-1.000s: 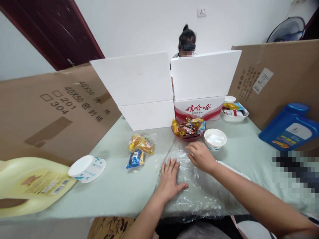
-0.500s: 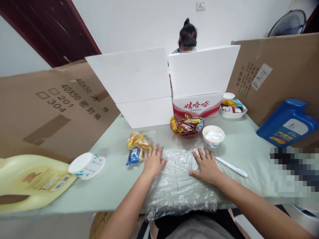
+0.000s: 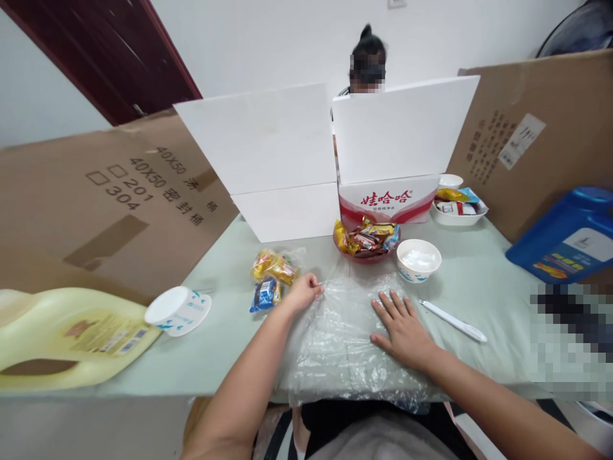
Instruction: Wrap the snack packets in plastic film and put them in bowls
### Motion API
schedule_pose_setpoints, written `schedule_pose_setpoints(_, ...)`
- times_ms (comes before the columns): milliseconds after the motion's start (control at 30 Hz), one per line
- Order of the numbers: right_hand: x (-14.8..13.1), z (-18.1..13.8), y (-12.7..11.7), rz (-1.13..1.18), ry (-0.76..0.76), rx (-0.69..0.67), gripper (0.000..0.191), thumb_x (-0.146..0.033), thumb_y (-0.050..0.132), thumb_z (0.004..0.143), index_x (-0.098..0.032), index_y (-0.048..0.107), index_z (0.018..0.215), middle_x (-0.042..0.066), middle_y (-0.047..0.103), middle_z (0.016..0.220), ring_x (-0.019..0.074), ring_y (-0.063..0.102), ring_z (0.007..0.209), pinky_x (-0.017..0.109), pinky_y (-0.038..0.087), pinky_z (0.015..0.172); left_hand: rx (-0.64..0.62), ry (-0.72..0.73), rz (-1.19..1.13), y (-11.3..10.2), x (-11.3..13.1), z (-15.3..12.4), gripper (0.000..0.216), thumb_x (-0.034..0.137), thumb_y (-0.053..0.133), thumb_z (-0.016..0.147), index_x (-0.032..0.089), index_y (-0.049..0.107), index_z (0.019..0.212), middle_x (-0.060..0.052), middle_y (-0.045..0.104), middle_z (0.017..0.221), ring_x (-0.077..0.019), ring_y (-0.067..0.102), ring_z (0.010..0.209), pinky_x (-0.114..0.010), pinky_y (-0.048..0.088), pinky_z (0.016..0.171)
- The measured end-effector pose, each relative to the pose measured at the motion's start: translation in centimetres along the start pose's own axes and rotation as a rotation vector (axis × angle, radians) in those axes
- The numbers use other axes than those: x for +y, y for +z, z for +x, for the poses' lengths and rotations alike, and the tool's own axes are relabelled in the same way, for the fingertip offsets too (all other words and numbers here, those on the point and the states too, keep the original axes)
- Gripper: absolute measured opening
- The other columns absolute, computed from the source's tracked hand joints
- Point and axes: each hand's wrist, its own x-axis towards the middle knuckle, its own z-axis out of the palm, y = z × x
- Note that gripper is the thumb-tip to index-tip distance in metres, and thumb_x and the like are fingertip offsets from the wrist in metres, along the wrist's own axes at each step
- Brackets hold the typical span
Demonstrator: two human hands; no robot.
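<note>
A crinkled sheet of clear plastic film (image 3: 352, 351) lies on the cloth-covered table and hangs over its front edge. My left hand (image 3: 306, 292) pinches the film's far left corner, pulling creases into it. Flat on the film's right side, with fingers spread, rests my right hand (image 3: 402, 327). Wrapped snacks in clear packaging (image 3: 275, 265) and a blue snack packet (image 3: 265, 295) lie just left of my left hand. To the right of my right hand is a white pen-like tool (image 3: 454, 321). A white paper bowl (image 3: 418, 260) with something white inside stands beyond that hand.
A reddish bowl of wrapped sweets (image 3: 366, 243) stands before a white carton (image 3: 387, 199). On the left are a tipped paper bowl (image 3: 178, 311) and a yellow jug (image 3: 81, 338). A blue bottle (image 3: 565, 236) and a snack dish (image 3: 460, 217) are right. A person (image 3: 368, 61) sits behind the panels.
My left hand has gone from lying flat on the film to pinching its corner, and the film is stretched there. My right hand stays flat. The view has shifted slightly.
</note>
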Motion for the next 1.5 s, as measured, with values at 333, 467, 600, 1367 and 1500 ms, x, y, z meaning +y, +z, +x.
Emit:
schedule_pose_setpoints(333,0.1,-0.1,0.0,-0.008,-0.005,0.009,0.073,-0.061,0.046,0.088,-0.020,0.036,0.147,0.013,0.029,0.155,0.0368,0.017,0.143,0.058,0.017,0.112,-0.156,-0.072,-0.472,-1.1,-0.1,0.9,0.038,0.016,0.077,0.058,0.019,0.043,0.075,-0.003,0.068,0.071,-0.0148,0.067,0.061,-0.024,0.051,0.058)
schedule_pose_setpoints(467,0.1,0.0,-0.5,-0.020,-0.001,-0.004,0.072,-0.061,0.047,0.087,-0.019,0.039,0.146,0.014,0.031,0.154,0.0380,0.020,0.142,0.060,0.019,0.110,-0.124,-0.038,-0.485,-1.4,-0.6,0.9,0.033,0.016,0.078,0.060,0.017,0.049,0.075,-0.004,0.068,0.070,-0.0148,0.067,0.062,-0.026,0.053,0.061)
schedule_pose_setpoints(600,-0.9,0.1,-1.7,-0.027,-0.032,0.029,0.072,-0.065,0.046,0.086,-0.019,0.044,0.143,0.016,0.033,0.152,0.0400,0.020,0.142,0.062,0.017,0.110,-0.020,0.027,-0.411,-1.0,-1.1,1.4,0.030,0.018,0.078,0.062,0.017,0.051,0.076,-0.001,0.064,0.066,-0.0144,0.065,0.060,-0.027,0.052,0.059)
schedule_pose_setpoints(1367,4.0,-7.6,-5.8,0.340,-0.425,-0.043,0.077,-0.059,0.063,0.080,-0.022,0.041,0.144,0.014,0.046,0.145,0.0302,0.035,0.138,0.047,0.033,0.111,-0.237,0.986,0.825,-2.0,-7.4,-15.9,0.063,0.048,0.073,0.072,0.025,0.054,0.128,-0.011,0.052,0.139,-0.0325,0.040,0.133,-0.049,0.037,0.108)
schedule_pose_setpoints(1500,3.5,-10.6,-4.9,0.276,-0.514,-0.087,0.044,-0.027,0.052,0.093,-0.026,0.049,0.137,0.009,0.055,0.138,0.0218,0.041,0.135,0.042,0.031,0.113,-0.075,1.092,0.792,-0.9,-9.4,-17.3,0.039,0.006,0.056,0.082,0.024,0.060,0.116,-0.004,0.064,0.126,-0.0232,0.049,0.129,-0.039,0.039,0.108)
